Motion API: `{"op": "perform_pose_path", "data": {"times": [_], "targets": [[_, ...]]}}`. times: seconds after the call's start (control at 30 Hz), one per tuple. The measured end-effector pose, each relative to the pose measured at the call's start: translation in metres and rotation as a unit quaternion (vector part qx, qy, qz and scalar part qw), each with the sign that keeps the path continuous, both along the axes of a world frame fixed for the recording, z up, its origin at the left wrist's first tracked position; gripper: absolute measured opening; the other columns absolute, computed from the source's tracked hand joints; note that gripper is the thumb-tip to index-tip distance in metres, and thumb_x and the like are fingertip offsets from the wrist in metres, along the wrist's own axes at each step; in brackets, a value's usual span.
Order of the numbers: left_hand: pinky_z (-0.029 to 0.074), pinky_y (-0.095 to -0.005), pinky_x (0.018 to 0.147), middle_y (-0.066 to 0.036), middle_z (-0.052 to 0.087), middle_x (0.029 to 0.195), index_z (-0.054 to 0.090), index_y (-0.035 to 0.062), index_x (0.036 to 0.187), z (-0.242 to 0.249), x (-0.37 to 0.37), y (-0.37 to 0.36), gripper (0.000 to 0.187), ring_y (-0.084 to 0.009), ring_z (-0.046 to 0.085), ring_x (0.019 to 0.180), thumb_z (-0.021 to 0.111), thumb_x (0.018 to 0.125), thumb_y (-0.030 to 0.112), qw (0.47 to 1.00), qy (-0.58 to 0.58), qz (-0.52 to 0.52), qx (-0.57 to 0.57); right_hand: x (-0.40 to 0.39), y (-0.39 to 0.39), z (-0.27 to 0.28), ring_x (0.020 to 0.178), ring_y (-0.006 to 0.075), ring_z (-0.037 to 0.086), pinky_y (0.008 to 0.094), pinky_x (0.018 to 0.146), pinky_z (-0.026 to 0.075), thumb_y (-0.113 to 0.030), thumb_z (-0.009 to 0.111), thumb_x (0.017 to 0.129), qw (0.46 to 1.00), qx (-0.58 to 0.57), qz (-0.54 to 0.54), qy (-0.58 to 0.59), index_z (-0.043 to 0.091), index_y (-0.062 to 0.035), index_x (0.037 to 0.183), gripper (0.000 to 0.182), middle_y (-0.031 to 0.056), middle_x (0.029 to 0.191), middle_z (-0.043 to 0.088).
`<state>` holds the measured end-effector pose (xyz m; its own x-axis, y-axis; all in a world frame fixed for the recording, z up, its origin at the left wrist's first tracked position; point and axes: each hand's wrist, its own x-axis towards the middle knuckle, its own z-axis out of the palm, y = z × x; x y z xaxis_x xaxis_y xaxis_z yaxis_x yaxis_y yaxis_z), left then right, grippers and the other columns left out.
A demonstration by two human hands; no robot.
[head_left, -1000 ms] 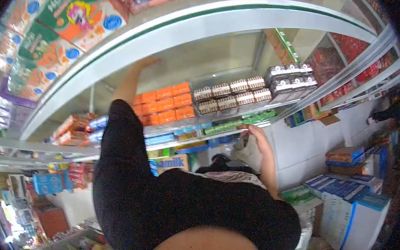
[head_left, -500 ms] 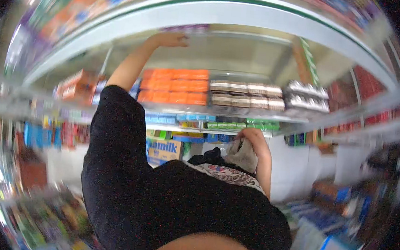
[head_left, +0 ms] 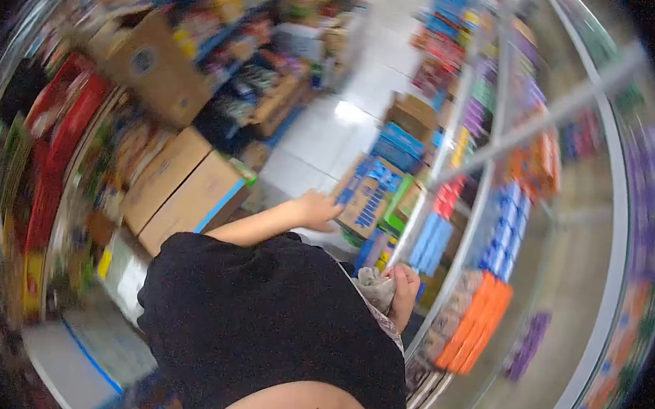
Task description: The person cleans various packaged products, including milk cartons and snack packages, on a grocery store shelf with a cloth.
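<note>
My right hand (head_left: 404,289) is closed around a crumpled grey cloth (head_left: 376,287), close to my body and beside the shelf's front edge. My left hand (head_left: 316,210) is stretched forward over the floor with nothing visible in it. Its fingers are a little blurred but look loosely apart. Beyond the left hand, near its fingertips, stands a milk carton box (head_left: 366,200) on the floor by the shelf.
On the right, a glass-and-metal shelf (head_left: 455,245) bears orange packs (head_left: 476,324), blue-and-white packs (head_left: 506,226) and a purple pack (head_left: 528,347). Cardboard boxes (head_left: 183,185) and a red crate-like object (head_left: 63,138) stand on the left. A tiled aisle (head_left: 334,120) runs ahead.
My view has swung left, from facing the shelf to looking along the aisle. My left hand has come down from the shelf. The cloth is still in my right hand.
</note>
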<state>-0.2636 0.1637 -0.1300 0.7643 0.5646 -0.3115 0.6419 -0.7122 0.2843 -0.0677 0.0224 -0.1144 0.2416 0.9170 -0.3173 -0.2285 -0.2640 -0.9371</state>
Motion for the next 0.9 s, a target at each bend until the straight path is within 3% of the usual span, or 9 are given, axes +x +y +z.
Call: {"op": "perform_pose_path", "data": {"times": [0.03,0.17,0.23,0.3,0.37,0.47,0.63,0.77,0.9], "targets": [[0.038,-0.0402,0.068,-0.011,0.050,0.089,0.045,0.0069,0.095,-0.004,-0.025,-0.005,0.044,-0.0257,0.049,0.083,0.050,0.065,0.039,0.983,0.174,-0.006,-0.056,-0.004,0.018,-0.001,0.051,0.0068,0.041,0.0188,0.049,0.031,-0.018,0.047,0.071,0.999,-0.002,0.045,0.003,0.049,-0.0002,0.055,0.024,0.0006,0.054,0.048],[0.037,-0.0403,0.068,-0.011,0.051,0.088,0.043,0.0095,0.099,-0.007,-0.086,-0.029,0.049,-0.0263,0.048,0.084,0.049,0.064,0.043,0.948,0.156,0.185,-0.205,-0.029,0.077,-0.004,0.042,0.0057,0.037,0.0174,0.040,0.027,-0.020,0.048,0.073,0.987,-0.019,0.157,0.012,0.047,-0.0021,0.054,0.026,-0.0002,0.050,0.045],[0.037,-0.0393,0.068,-0.011,0.051,0.088,0.043,0.0095,0.100,-0.013,-0.105,-0.037,0.050,-0.0257,0.049,0.084,0.049,0.064,0.044,0.969,0.002,0.224,-0.103,-0.041,0.099,-0.006,0.043,0.0059,0.038,0.0182,0.041,0.028,-0.019,0.047,0.073,0.969,-0.001,0.247,0.029,0.048,-0.0020,0.055,0.025,0.0001,0.050,0.045],[0.038,-0.0377,0.066,-0.011,0.050,0.091,0.039,0.0104,0.104,-0.012,-0.114,-0.038,0.053,-0.0268,0.048,0.084,0.047,0.065,0.046,0.961,0.010,0.267,-0.069,-0.059,0.117,-0.002,0.045,0.0061,0.038,0.0188,0.043,0.029,-0.018,0.048,0.073,0.960,-0.005,0.274,0.048,0.048,-0.0013,0.056,0.024,0.0003,0.051,0.046],[0.038,-0.0375,0.066,-0.011,0.050,0.090,0.039,0.0099,0.103,-0.012,-0.121,-0.032,0.053,-0.0267,0.048,0.083,0.047,0.065,0.045,0.958,0.014,0.276,-0.083,-0.082,0.133,-0.003,0.049,0.0058,0.038,0.0193,0.045,0.029,-0.017,0.048,0.073,0.959,0.044,0.274,-0.057,0.048,-0.0006,0.057,0.024,-0.0002,0.053,0.046],[0.038,-0.0368,0.065,-0.012,0.050,0.087,0.040,0.0092,0.103,-0.005,-0.134,-0.013,0.052,-0.0267,0.048,0.082,0.047,0.065,0.044,0.952,0.033,0.274,-0.134,-0.120,0.151,0.006,0.052,0.0054,0.039,0.0194,0.047,0.030,-0.016,0.047,0.074,0.948,0.056,0.307,-0.065,0.050,0.0006,0.060,0.022,-0.0010,0.056,0.046],[0.038,-0.0383,0.066,-0.012,0.050,0.085,0.040,0.0082,0.101,0.004,-0.186,0.006,0.050,-0.0274,0.048,0.081,0.048,0.065,0.041,0.963,-0.079,0.256,-0.025,-0.184,0.170,-0.002,0.049,0.0039,0.031,0.0192,0.044,0.024,-0.017,0.048,0.074,0.943,0.099,0.296,-0.113,0.043,-0.0018,0.053,0.027,-0.0039,0.051,0.038],[0.038,-0.0388,0.068,-0.013,0.049,0.089,0.039,0.0076,0.103,-0.005,-0.246,0.003,0.050,-0.0281,0.047,0.085,0.049,0.065,0.039,0.936,-0.077,0.344,-0.019,-0.243,0.192,0.008,0.050,0.0055,0.032,0.0209,0.045,0.026,-0.018,0.047,0.073,0.901,0.078,0.404,-0.138,0.041,-0.0011,0.052,0.027,-0.0025,0.051,0.038],[0.037,-0.0402,0.070,-0.015,0.047,0.094,0.038,0.0071,0.104,-0.010,-0.306,-0.019,0.052,-0.0298,0.046,0.087,0.049,0.065,0.040,0.898,-0.049,0.436,-0.036,-0.305,0.213,-0.013,0.052,0.0067,0.034,0.0229,0.046,0.028,-0.017,0.050,0.072,0.844,0.162,0.478,-0.182,0.043,0.0028,0.056,0.027,0.0001,0.049,0.036]]}}
